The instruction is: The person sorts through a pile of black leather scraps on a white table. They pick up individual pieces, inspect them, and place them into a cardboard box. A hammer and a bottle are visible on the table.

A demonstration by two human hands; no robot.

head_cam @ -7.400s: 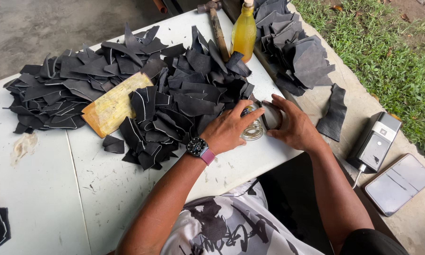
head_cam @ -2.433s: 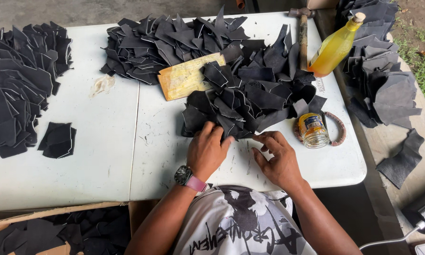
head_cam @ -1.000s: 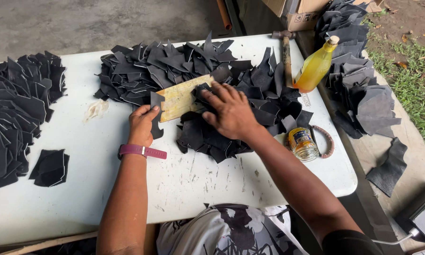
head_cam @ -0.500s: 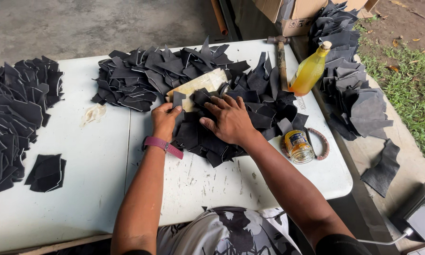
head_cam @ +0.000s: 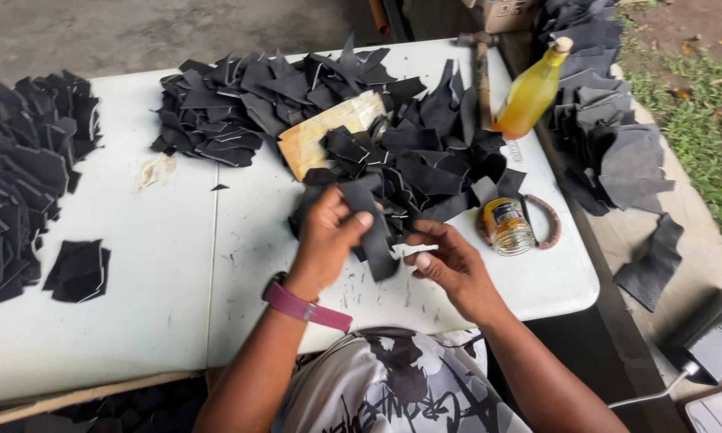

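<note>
My left hand point(head_cam: 327, 238), with a maroon band on the wrist, is shut on a long black leather piece point(head_cam: 375, 232) lifted just off the white table point(head_cam: 177, 273). My right hand point(head_cam: 455, 271) is close beside it, pinching a small white stick point(head_cam: 415, 249) whose tip points at the piece's lower edge. Right behind both hands lies a big heap of black leather pieces point(head_cam: 417, 164). A tan board point(head_cam: 325, 135) is half buried under that heap.
A small open jar point(head_cam: 505, 227) stands by a round ring point(head_cam: 548, 222) right of my hands. A yellow bottle point(head_cam: 531, 90) and a hammer point(head_cam: 480, 68) sit at the back right. More black piles lie at the left point(head_cam: 20, 180), back point(head_cam: 233, 108) and right ledge point(head_cam: 609, 140).
Both hands left the heap and drew back toward me. My left hand has lifted a black piece, and my right hand now holds the white stick against it.
</note>
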